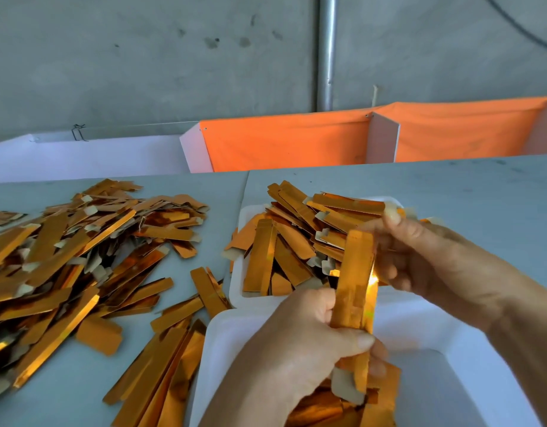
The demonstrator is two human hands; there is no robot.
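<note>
Head view looks down on two hands working over a grey table (451, 186), with one gold strip (355, 282) held between them. It is a long flat piece of shiny card, standing nearly upright above the near tray (426, 325). I count two white trays. The far tray (236, 291) is heaped with gold strips, more than I can count, and the near one shows a few more (321, 408) under the hands. A big loose pile (65, 257) of the same strips covers the table on the left, and a smaller scatter lies just beside the near tray. The left hand (300, 340) comes up from the bottom edge, knuckles toward the pile. Its fingers are curled round the lower part of the strip and its thumb is laid across the front. The right hand (435, 263) reaches in from the right with the wrist low. Its fingers (389, 272) are bent in against the strip's upper right edge and grip it there, though glare blurs the exact pinch. The strip's top end stands above the right fingers, and its grey bottom tab pokes out below the left hand. One orange cloth (297, 140) hangs behind the table, and one metal pipe (326, 50) runs up the concrete wall.
</note>
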